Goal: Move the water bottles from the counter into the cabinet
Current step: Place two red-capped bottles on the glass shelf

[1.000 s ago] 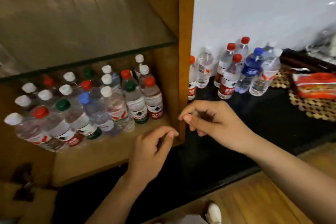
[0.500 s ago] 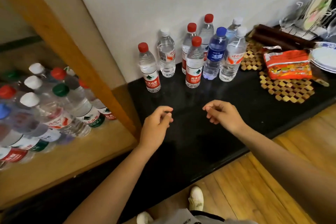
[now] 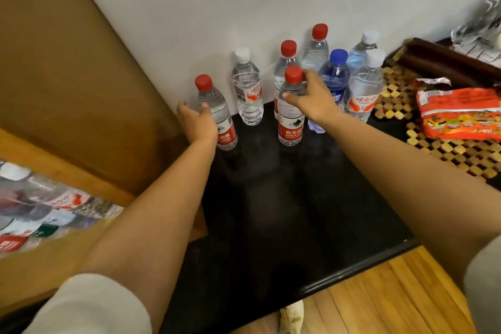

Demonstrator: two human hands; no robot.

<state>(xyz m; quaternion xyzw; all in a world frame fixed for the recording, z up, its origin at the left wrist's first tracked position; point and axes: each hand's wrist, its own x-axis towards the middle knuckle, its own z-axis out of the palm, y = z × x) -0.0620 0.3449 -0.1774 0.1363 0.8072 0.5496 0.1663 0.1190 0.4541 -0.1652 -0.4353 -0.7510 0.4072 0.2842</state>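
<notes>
Both hands are out on the glossy black counter (image 3: 298, 211). Left hand (image 3: 199, 123) wraps the leftmost red-capped clear plastic bottle (image 3: 217, 114), nearest the brown wooden cabinet (image 3: 81, 89). Right hand (image 3: 311, 97) grips the front red-capped bottle with the red label (image 3: 291, 116). Both bottles are upright on the counter.

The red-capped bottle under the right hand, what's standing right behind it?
Directly behind that front red-capped bottle stands another red-capped bottle, against the wall. Only its cap, neck and left edge show; its label and base are covered by the front bottle and the right hand.
</notes>
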